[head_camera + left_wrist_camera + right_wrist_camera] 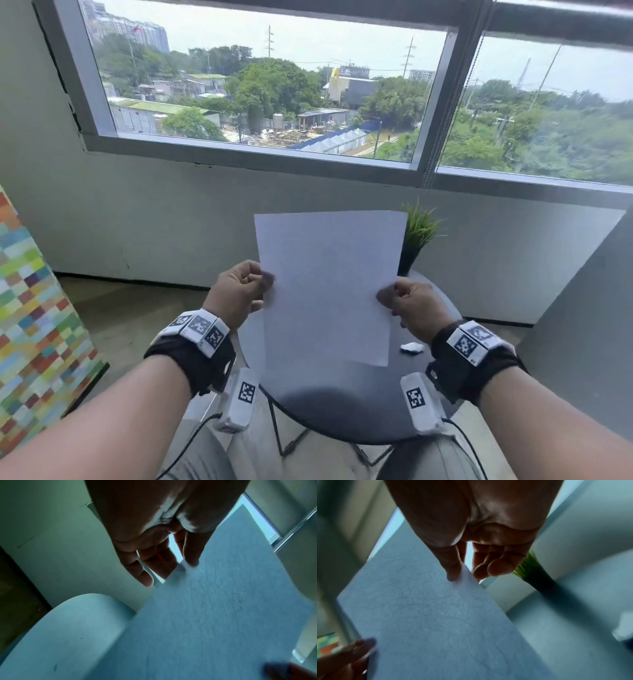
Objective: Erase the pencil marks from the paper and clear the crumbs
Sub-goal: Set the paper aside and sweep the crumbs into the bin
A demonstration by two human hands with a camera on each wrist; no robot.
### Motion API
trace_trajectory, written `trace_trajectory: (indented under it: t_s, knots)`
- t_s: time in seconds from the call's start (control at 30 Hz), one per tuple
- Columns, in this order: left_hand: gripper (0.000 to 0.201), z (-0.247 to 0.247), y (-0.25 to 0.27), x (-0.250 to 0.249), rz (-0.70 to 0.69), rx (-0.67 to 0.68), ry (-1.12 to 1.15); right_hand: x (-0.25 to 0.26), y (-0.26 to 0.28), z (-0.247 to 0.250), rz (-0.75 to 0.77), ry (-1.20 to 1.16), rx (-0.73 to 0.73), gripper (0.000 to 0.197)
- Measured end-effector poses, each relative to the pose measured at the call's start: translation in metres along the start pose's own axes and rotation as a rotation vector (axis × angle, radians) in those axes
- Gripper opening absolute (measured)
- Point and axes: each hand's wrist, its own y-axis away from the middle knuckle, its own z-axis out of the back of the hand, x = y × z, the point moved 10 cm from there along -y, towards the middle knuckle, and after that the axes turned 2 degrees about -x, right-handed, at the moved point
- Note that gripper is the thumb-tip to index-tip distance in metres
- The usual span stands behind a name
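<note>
A white sheet of paper [327, 284] is held upright in the air above the round dark table [346, 411]. My left hand [239, 291] pinches its left edge and my right hand [407, 301] pinches its right edge. In the left wrist view the thumb [192, 553] lies on the paper [205, 615] with the fingers behind it. In the right wrist view my right hand's thumb [452, 566] presses the paper [428, 615] the same way. Faint pencil lines show on the sheet in both wrist views. A small white eraser [412, 347] lies on the table at the right.
A potted green plant [416, 236] stands at the table's far right edge, behind the paper. A window and grey wall face me. A colourful patterned panel [37, 325] leans at the left. My knees are under the table's near edge.
</note>
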Motion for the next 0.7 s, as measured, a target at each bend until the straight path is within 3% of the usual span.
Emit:
trace_trajectory:
  t_s: [0.1,0.23,0.37,0.5,0.57,0.7]
  knots:
    - [0.015,0.001,-0.001,-0.001,-0.031,-0.028,-0.064,0.014,0.002,0.005,0.103,0.121,-0.043,0.017]
    - [0.005,-0.012,0.005,0.044,0.111,0.069,-0.389,-0.034,0.011,-0.028,-0.077,0.244,0.117,0.029]
    - [0.01,-0.015,-0.006,0.041,0.083,0.031,-0.491,-0.06,0.001,-0.019,-0.242,0.187,0.092,0.016]
    - [0.017,-0.014,-0.029,0.042,0.107,-0.01,-0.549,-0.059,-0.019,0.001,-0.19,0.216,0.065,0.012]
    - [0.023,-0.013,-0.035,0.05,0.151,-0.03,-0.569,-0.065,-0.025,0.009,-0.183,0.304,0.076,0.007]
    - [0.034,-0.018,-0.045,0.078,0.271,-0.017,-0.572,-0.11,-0.031,0.02,-0.239,0.684,0.151,0.029]
